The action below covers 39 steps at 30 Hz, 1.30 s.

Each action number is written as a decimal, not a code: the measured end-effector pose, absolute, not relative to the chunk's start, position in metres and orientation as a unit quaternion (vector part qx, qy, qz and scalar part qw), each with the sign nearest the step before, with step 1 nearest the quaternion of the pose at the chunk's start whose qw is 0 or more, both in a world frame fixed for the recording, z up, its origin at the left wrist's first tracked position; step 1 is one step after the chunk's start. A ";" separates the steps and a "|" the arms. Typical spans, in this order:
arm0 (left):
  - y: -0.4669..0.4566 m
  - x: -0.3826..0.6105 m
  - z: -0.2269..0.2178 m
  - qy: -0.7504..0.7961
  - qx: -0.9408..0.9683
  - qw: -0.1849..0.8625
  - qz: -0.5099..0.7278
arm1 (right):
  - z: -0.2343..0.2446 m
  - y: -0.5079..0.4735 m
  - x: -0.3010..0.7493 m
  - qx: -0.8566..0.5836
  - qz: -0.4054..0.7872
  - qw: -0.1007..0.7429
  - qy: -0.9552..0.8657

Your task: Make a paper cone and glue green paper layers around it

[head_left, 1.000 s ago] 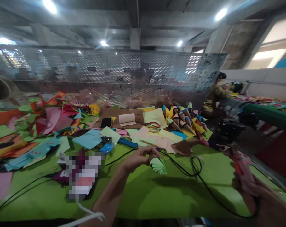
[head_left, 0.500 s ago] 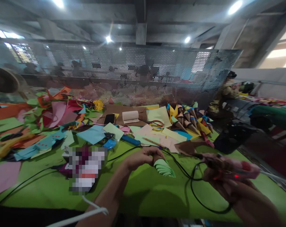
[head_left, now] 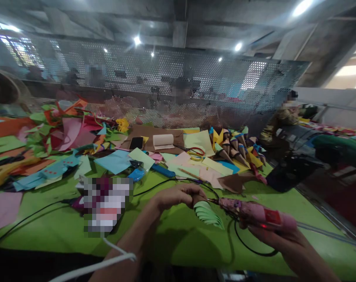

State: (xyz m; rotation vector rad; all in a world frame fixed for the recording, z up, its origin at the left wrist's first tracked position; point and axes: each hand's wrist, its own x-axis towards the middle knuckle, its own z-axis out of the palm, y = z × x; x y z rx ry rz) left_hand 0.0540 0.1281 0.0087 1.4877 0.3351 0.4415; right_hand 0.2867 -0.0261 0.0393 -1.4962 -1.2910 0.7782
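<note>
My left hand is closed, its fingers pinching the upper end of a light green, pleated paper piece above the table. A bit of brown shows at the pinched end. In my right hand is a pink hot glue gun with a red label and a small lit red light. Its metal nozzle points left and comes up beside the top of the paper piece; whether it touches cannot be made out. A black cord loops beneath the glue gun.
Paper scraps heap at the left on the green table. Farther back are a phone, a pale roll, scissors and several brown paper cones. A perforated metal screen stands behind. Another person sits at right.
My right hand has brought the glue gun left and slightly up, so its nozzle is now beside the paper piece. My left hand keeps its pinch. The view has shifted slightly.
</note>
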 end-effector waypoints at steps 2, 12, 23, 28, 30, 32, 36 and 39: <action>0.128 0.054 0.010 0.154 0.665 0.705 0.194 | 0.035 -0.026 0.291 -0.621 0.373 0.479 -0.495; 0.128 0.052 0.009 0.153 0.666 0.707 0.184 | 0.022 -0.026 0.301 -0.652 0.359 0.469 -0.475; 0.128 0.054 0.007 0.145 0.646 0.729 0.175 | 0.045 -0.029 0.291 -0.675 0.254 0.452 -0.526; 0.127 0.055 0.007 0.154 0.630 0.744 0.163 | 0.068 -0.022 0.283 -0.608 0.259 0.373 -0.651; 0.126 0.054 0.008 0.153 0.623 0.750 0.162 | 0.073 -0.019 0.282 -0.582 0.274 0.341 -0.686; 0.126 0.054 0.008 0.152 0.618 0.754 0.162 | 0.075 -0.017 0.282 -0.570 0.276 0.324 -0.703; 0.125 0.054 0.008 0.154 0.615 0.757 0.158 | 0.072 -0.015 0.288 -0.560 0.279 0.301 -0.720; 0.125 0.054 0.008 0.156 0.621 0.752 0.154 | 0.064 -0.017 0.295 -0.583 0.269 0.321 -0.696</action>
